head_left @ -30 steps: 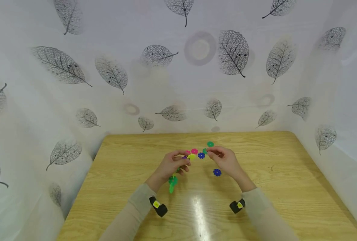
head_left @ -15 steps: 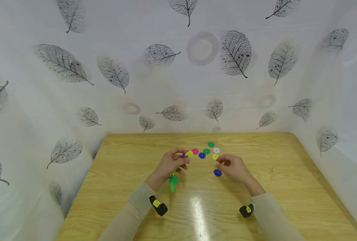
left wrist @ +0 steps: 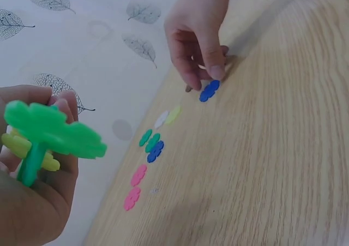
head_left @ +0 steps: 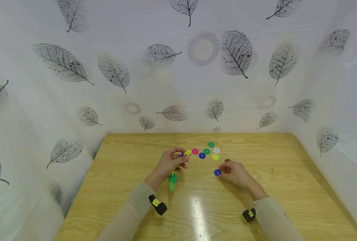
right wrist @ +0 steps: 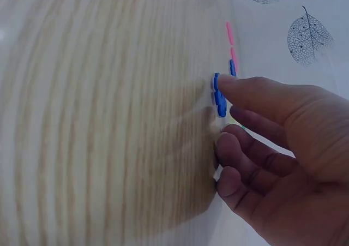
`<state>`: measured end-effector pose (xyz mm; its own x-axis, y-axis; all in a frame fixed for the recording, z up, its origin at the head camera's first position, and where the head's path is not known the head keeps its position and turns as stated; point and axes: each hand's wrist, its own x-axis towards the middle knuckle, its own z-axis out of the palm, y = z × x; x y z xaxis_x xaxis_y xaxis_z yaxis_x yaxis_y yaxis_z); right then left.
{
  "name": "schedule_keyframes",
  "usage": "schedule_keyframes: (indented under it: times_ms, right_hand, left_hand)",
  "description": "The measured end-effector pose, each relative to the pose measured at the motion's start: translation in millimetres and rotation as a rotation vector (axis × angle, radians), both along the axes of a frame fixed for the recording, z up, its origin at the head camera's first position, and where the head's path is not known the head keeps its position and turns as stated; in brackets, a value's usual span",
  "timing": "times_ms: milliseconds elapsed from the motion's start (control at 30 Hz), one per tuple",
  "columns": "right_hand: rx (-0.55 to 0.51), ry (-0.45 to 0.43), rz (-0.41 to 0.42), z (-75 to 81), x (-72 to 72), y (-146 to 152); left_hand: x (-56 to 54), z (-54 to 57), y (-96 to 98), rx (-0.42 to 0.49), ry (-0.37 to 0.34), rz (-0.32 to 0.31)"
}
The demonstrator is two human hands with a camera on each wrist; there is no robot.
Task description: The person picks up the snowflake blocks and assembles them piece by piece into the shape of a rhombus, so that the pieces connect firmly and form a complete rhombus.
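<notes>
My left hand (head_left: 166, 165) is raised above the table and grips a joined chain of flower-shaped plastic discs (head_left: 172, 178). Its green end piece (left wrist: 54, 129) looms large in the left wrist view. A yellow disc (head_left: 188, 153) and a purple one (head_left: 181, 155) show at the fingertips. On the right, my right hand (head_left: 237, 172) reaches down with loosely bent fingers to a single blue disc (head_left: 217, 172) on the table. Its thumb (right wrist: 232, 85) appears to touch that disc's edge. Just behind the hand lies a brown disc (head_left: 227, 160), partly hidden.
Several loose discs lie further back on the wooden table (head_left: 130, 201): pink (head_left: 195, 151), blue (head_left: 202, 155), green (head_left: 211, 144), white (head_left: 216, 150) and yellow (head_left: 216, 157). A leaf-patterned white curtain (head_left: 178, 83) hangs around the table's back and sides.
From the green disc at the back, my right hand has moved right and nearer, past the yellow disc, down to the single blue one. The left hand has tilted its chain slightly.
</notes>
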<state>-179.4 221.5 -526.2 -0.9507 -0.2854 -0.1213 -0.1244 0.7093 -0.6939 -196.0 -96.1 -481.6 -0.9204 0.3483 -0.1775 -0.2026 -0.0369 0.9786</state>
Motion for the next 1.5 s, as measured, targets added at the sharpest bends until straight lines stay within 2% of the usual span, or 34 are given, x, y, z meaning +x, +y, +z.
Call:
schedule_keyframes:
  times_ms: [200,533,733,933,1300,1500]
  right_hand:
    - [0.019,0.012,0.01,0.2,-0.1,0.4]
    - [0.032,0.024,0.025,-3.0,-3.6,-1.7]
    - [0.031,0.003,-0.002,-3.5,-4.0,-4.2]
    - [-0.035,-0.042,-0.057,-5.1,-4.7,-5.2]
    - [-0.146,-0.078,-0.069,-2.9,-6.4,-6.4]
    - [-0.169,-0.042,-0.072,2.0,-9.0,-7.8]
  left_hand:
    - [0.7,2.8,1.8,0.032,-0.012,0.007]
    - [1.7,4.4,2.6,0.017,-0.004,-0.001]
    - [2.1,5.3,2.6,0.017,-0.002,-0.002]
    - [2.0,4.6,3.1,-0.001,0.001,-0.006]
    - [2.7,3.0,4.6,-0.026,-0.006,-0.001]
    - [3.2,5.2,4.8,-0.037,0.0,0.0]
